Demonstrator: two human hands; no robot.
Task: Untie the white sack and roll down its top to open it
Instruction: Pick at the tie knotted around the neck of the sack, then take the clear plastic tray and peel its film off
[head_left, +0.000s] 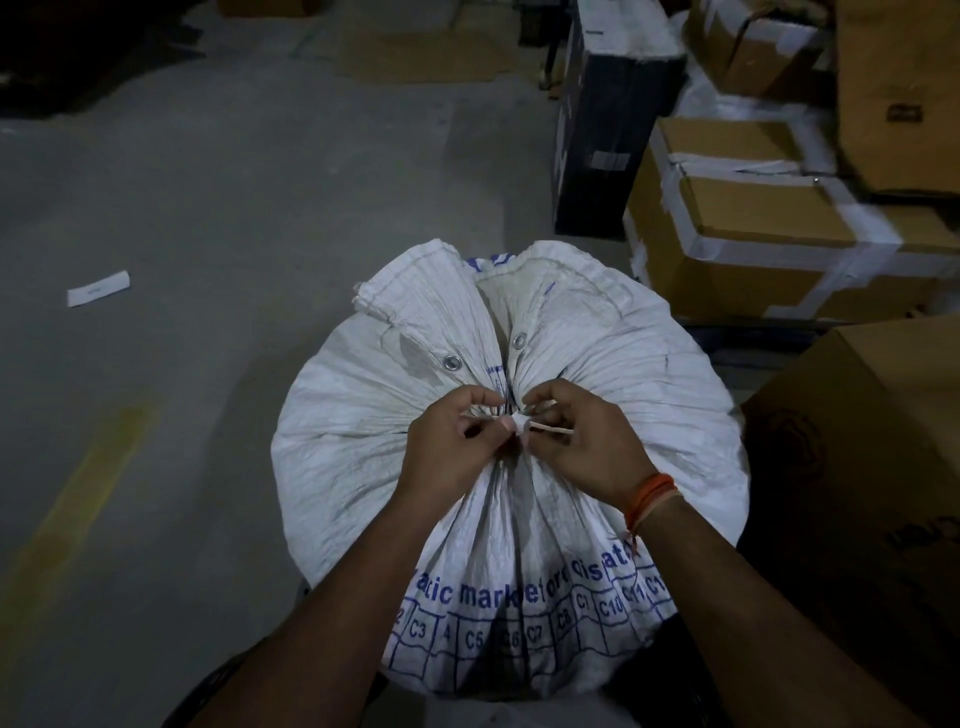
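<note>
At the far left of the frame a strip of paper (97, 288) lies on the bare concrete floor (208, 208), well apart from the work. In the lower middle of the frame stands the white sack (363, 415), full and round, its neck gathered into tight pleats at the centre and its loose top flaring toward the upper middle, where two metal eyelets (451, 362) show. The left hand (452, 441) sits just left of the gathered neck, its fingers (480, 400) pinched narrow on the tie (519, 422), a small pale knot with a flat strip running off to the right. The right hand (582, 441), with an orange thread at the wrist, meets it from the other side, its fingers (540, 397) likewise closed small on the tie's strip. At the right of the frame taped cardboard boxes (753, 223) are stacked near the sack. By my judgement the task is at its beginning: the neck is bunched shut, the knot looks not yet loosened, and the top has not been rolled down at all. Left to do are freeing the tie, spreading the mouth and rolling the rim down.
</note>
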